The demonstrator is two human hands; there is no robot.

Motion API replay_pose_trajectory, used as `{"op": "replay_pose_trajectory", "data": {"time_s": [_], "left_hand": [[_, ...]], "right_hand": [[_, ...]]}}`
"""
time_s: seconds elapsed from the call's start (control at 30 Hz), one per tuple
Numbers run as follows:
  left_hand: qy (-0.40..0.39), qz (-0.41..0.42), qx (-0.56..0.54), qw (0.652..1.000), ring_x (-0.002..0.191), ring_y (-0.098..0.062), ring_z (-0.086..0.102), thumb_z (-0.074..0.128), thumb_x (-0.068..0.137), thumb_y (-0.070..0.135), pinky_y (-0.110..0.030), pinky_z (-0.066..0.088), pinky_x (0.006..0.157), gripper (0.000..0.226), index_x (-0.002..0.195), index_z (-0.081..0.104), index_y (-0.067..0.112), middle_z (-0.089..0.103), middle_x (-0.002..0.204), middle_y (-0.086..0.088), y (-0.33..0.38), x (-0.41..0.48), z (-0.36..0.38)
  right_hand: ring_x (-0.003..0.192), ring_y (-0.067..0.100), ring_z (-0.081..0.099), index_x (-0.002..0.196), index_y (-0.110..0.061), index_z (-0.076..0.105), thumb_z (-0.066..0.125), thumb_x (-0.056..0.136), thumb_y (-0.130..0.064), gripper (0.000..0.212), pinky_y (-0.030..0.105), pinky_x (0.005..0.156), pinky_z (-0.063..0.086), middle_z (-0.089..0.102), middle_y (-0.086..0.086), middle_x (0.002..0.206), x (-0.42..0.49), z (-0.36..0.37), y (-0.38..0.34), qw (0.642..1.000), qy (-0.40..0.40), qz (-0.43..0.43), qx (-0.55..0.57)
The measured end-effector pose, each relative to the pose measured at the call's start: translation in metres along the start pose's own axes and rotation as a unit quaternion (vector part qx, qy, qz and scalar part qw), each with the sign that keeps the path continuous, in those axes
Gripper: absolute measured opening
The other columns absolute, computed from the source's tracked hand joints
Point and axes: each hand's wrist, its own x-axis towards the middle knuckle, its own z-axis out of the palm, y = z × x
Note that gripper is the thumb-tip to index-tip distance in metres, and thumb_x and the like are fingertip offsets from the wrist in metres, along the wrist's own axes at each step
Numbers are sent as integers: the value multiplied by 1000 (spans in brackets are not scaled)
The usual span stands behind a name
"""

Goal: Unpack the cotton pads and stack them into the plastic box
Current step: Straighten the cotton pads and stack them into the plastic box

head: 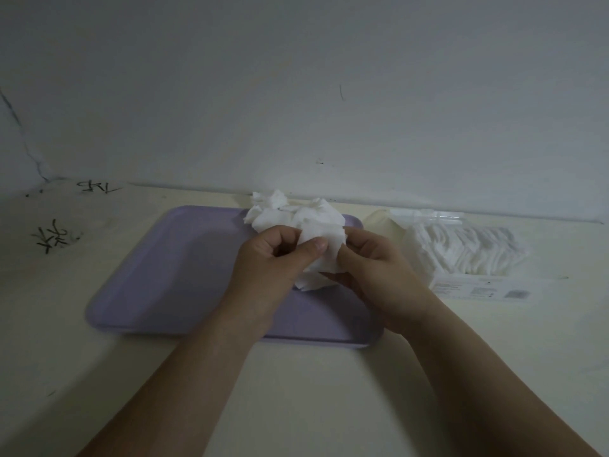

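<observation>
Both left fingers [313,247], right fingers [361,240] pinch cotton pads [324,224] above lilac tray [164,275]; cream table [329,390], grey wall [296,94]

We log the cotton pads [321,239] at frame centre as soft, fibrous and matt white, with crumpled edges. The tray [171,268] below them looks like smooth lilac plastic with a dull sheen. Table [313,390]: cream, smooth, matt, with black ink marks [56,235] at left. Wall [296,94]: matt paint, scuffed. Wrapper [478,288], right of frame: clear glossy film with printed text.
</observation>
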Motion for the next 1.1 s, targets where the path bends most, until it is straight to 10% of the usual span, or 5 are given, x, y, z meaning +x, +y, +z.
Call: {"op": "replay_pose_trajectory", "data": {"time_s": [0.27, 0.67, 0.97, 1.1], "left_hand": [[16, 21, 30, 999, 61, -6, 49, 83, 86, 19, -21, 44, 59, 25, 69, 64, 18, 56, 64, 9, -3, 3, 0], [-18, -39, -58, 997, 110, -42, 72, 73, 91, 20, -66, 53, 100, 25, 113, 77, 9, 77, 112, -21, 0, 10, -6], [3, -61, -87, 994, 101, -39, 76, 72, 95, 5, -54, 58, 99, 7, 101, 74, 3, 77, 98, -18, -1, 7, -2], [12, -83, -122, 989, 96, -39, 75, 68, 95, 1, -53, 60, 95, 9, 102, 69, -3, 75, 105, -30, 1, 11, -4]], "right_hand": [[120, 41, 70, 129, 1, 67, 74, 94, -11, 38, 54, 106, 54, 73, 24, 124, -1, 0, -3, 999, -14, -15, 35], [123, 31, 68, 131, -12, 68, 71, 85, -9, 47, 46, 107, 55, 70, 17, 132, 5, -10, 4, 995, 51, -79, -24], [105, -1, 70, 115, -30, 77, 85, 85, -10, 38, 12, 85, 53, 76, -14, 109, 2, -8, -3, 960, 178, -114, -186], [99, 0, 71, 100, -22, 76, 84, 82, -2, 28, 26, 82, 59, 77, -16, 103, 0, -7, -7, 965, 167, -107, -174]]}}
